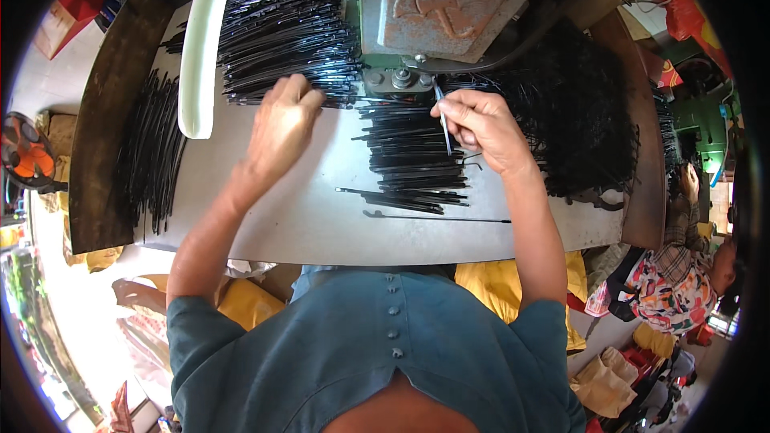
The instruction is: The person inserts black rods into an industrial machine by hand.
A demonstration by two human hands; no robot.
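Observation:
My left hand (285,122) is closed, with its fingers bent together at the near edge of a big pile of thin black metal rods (289,28) that look like umbrella ribs. What the fingers hold, if anything, is hidden. My right hand (485,127) grips slim silver tweezers (443,122), one end up by the metal block (401,78) under the machine's head. Below that block lies a smaller stack of black ribs (413,148), just left of my right hand. One single rib (433,217) rests apart, nearer to me.
A green and grey machine (457,4) with a raised umbrella emblem stands at the table's far middle. A white lamp (202,60) hangs at left, beside more ribs (152,152). A tangled black heap (581,112) fills the right. Raised borders (108,128) edge the table. Another person (682,285) sits far right.

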